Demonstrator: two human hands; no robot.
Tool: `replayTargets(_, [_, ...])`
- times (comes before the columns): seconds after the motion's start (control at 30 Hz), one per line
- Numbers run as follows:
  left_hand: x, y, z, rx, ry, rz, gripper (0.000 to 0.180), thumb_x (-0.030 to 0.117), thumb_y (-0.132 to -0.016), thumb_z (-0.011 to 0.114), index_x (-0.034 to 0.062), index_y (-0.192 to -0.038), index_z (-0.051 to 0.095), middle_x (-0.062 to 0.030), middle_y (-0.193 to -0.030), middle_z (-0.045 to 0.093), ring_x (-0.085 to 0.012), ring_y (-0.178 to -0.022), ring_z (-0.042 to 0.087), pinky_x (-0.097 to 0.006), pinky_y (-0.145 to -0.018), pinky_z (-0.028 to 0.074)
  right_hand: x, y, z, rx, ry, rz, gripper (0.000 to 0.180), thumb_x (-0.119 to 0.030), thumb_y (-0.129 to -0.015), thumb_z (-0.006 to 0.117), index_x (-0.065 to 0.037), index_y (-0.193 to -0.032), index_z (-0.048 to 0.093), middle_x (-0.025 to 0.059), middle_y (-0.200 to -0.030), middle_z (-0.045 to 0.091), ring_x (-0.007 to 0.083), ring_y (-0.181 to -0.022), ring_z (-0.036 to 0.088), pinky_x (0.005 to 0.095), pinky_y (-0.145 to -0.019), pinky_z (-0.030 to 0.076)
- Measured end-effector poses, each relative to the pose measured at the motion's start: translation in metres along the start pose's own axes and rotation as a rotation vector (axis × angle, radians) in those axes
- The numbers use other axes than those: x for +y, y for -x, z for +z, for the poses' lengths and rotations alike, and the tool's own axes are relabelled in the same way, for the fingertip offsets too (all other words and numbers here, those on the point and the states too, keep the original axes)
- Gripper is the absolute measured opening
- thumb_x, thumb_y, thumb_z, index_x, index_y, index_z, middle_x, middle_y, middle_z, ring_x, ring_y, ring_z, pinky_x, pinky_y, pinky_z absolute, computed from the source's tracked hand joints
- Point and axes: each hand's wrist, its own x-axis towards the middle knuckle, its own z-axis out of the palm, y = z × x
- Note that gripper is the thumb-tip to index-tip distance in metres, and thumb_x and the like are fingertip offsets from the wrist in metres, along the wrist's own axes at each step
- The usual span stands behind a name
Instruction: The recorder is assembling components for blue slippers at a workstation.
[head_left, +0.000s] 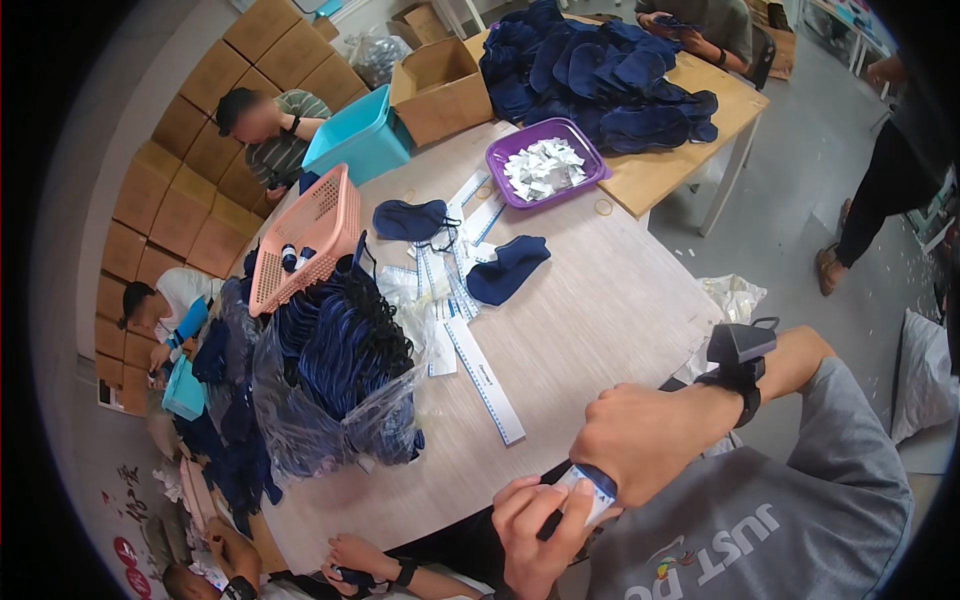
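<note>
My right hand [645, 440], with a black device strapped at the wrist, is closed around a rolled navy eye mask [599, 478]. A white paper band [600, 497] with blue print wraps it. My left hand [545, 520] has its fingers curled against the roll and the band from the other side. Both hands are at the table's near right edge. Close to them on the table lies a long white paper strip [485, 380]. Farther off are a flat navy eye mask [508, 270], another eye mask [410, 219] with a strap, and several overlapping strips [432, 270].
A clear bag of stacked navy masks [345, 340] stands left, beside a pink basket [330, 245] holding banded rolls. Behind are a turquoise bin [360, 140], a cardboard box [440, 95], a purple tray [603, 170] of white packets and a navy mask heap [590, 70]. Co-workers surround the table.
</note>
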Motion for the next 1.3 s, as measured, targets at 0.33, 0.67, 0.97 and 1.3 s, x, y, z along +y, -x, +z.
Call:
replayTargets(0.33, [-0.003,-0.005,0.019,0.024,0.304,-0.111,0.055,0.013,-0.074,0.095,0.0143,-0.122,0.07,-0.0092,-0.117,0.053,-0.0293,-0.105,0.056,-0.037,-0.087,0.052,0.006,0.006,-0.007,-0.091,-0.133,0.046,0.029,-0.028,-0.074,0.078,-0.001,-0.07,0.072,0.0228,-0.067,0.068,0.0439,-0.069,0.069,0.0489,-0.065,0.057])
replayTargets(0.67, [-0.016,0.01,0.041,-0.13,0.463,-0.54,0.074,0.023,-0.077,0.096,0.0023,-0.13,0.048,-0.0179,-0.113,0.059,-0.0288,-0.101,0.062,-0.04,-0.089,0.051,0.047,0.014,0.024,0.088,-0.443,-0.021,0.054,-0.05,-0.093,0.073,0.004,-0.094,0.069,0.0214,-0.07,0.068,0.0437,-0.067,0.067,0.0461,-0.062,0.052])
replayTargets(0.97, [-0.019,0.003,0.076,-0.048,0.599,-0.64,0.069,0.027,-0.08,0.094,0.0006,-0.126,0.049,-0.0164,-0.111,0.06,-0.0275,-0.101,0.062,-0.039,-0.088,0.051,0.065,0.032,0.026,0.294,-0.413,-0.009,0.056,-0.039,-0.087,0.084,0.001,-0.124,0.069,0.0171,-0.089,0.075,0.0355,-0.079,0.073,0.0383,-0.07,0.056])
replayTargets(1.3, [-0.017,-0.006,0.103,-0.183,0.957,-0.478,0.073,0.052,-0.087,0.081,-0.0001,-0.125,0.048,-0.0175,-0.106,0.064,-0.0274,-0.093,0.064,-0.037,-0.085,0.053,0.081,0.096,0.031,0.378,-0.495,-0.108,0.048,-0.018,-0.088,0.085,-0.003,-0.131,0.069,0.0171,-0.11,0.075,0.0309,-0.089,0.072,0.0351,-0.077,0.057])
